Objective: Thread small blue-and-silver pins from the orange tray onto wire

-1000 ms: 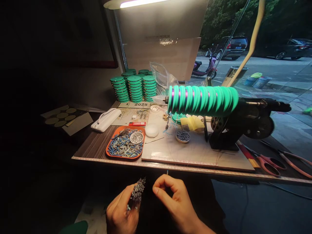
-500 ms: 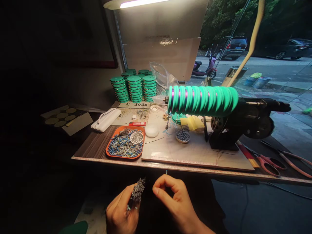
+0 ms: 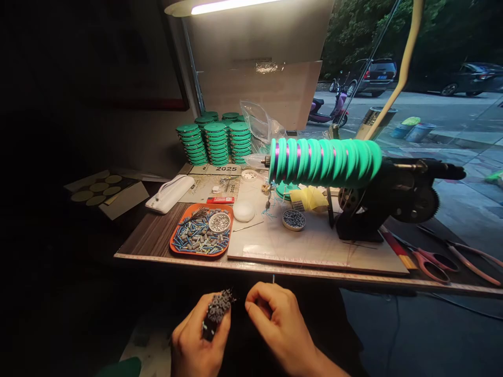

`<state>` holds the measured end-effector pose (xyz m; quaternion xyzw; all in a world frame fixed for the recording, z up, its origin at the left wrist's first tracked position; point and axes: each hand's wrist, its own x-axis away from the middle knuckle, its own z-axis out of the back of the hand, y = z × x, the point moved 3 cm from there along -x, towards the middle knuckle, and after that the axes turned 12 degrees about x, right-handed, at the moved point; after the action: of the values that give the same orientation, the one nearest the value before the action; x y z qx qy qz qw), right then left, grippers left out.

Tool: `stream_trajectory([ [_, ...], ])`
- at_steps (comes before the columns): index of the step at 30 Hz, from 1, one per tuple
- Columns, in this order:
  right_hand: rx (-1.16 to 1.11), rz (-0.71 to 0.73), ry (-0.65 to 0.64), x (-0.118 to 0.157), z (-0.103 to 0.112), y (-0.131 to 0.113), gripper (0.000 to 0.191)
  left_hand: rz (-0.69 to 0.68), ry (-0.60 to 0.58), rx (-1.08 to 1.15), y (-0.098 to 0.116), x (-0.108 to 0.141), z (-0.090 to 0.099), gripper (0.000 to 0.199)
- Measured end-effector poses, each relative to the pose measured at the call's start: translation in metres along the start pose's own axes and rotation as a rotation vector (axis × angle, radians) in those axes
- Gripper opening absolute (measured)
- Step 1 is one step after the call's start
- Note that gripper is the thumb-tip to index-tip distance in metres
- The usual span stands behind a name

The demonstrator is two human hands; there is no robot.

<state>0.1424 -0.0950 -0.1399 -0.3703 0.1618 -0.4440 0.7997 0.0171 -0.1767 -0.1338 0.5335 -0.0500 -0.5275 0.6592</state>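
Note:
My left hand [image 3: 198,337] is closed around a bunch of thin dark strands with small grey bead-like tips [image 3: 219,308], which stick out past the thumb. Close by on the right, my right hand [image 3: 279,319] is pinched, thumb against curled forefinger. A thin blue piece [image 3: 274,278] shows just above its knuckles. Whatever lies between those fingertips is too small to make out. Both hands are below the table's front edge. Above them on the table sits an orange tray [image 3: 173,246] of small blue and grey parts, holding a white dish [image 3: 219,222] of tiny shiny pieces.
A black geared winder [image 3: 363,214] carries a row of green foam spools [image 3: 324,161]. More green spools [image 3: 216,141] are stacked behind. A round dish of grey beads [image 3: 293,220], a white round lid [image 3: 243,211], scissors [image 3: 432,264] and a white case [image 3: 170,193] lie on the table.
The left hand has turned slightly, its thumb rising along the bunch, whose tips now face more upward. The right fingers have curled a little tighter. The blue piece has shifted slightly right.

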Motion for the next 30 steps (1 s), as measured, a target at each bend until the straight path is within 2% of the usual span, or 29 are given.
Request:
stream_trajectory([
  [8, 0.159, 0.171, 0.193, 0.003, 0.0, 0.001, 0.015, 0.068, -0.102, 0.114, -0.005, -0.01, 0.002, 0.008],
  [12, 0.18, 0.2, 0.223, 0.004, 0.0, 0.001, 0.014, 0.137, -0.107, 0.166, -0.01, -0.006, 0.001, 0.009],
  [18, 0.182, 0.208, 0.198, 0.004, -0.003, 0.001, 0.013, 0.154, -0.138, 0.258, -0.01, -0.004, 0.003, 0.006],
  [22, 0.124, 0.178, 0.114, 0.003, -0.001, -0.001, 0.011, 0.206, -0.152, 0.339, -0.016, -0.002, -0.001, 0.005],
  [25, 0.048, 0.172, -0.008, 0.002, 0.0, -0.003, 0.031, 0.23, -0.122, 0.354, -0.016, -0.006, -0.002, 0.003],
  [27, 0.035, 0.218, -0.056, 0.002, -0.002, -0.004, 0.035, 0.277, -0.171, 0.352, -0.014, -0.012, -0.001, 0.006],
  [30, 0.097, 0.335, -0.038, 0.003, -0.006, -0.005, 0.022, 0.352, -0.287, 0.368, -0.004, -0.02, 0.003, 0.011],
])
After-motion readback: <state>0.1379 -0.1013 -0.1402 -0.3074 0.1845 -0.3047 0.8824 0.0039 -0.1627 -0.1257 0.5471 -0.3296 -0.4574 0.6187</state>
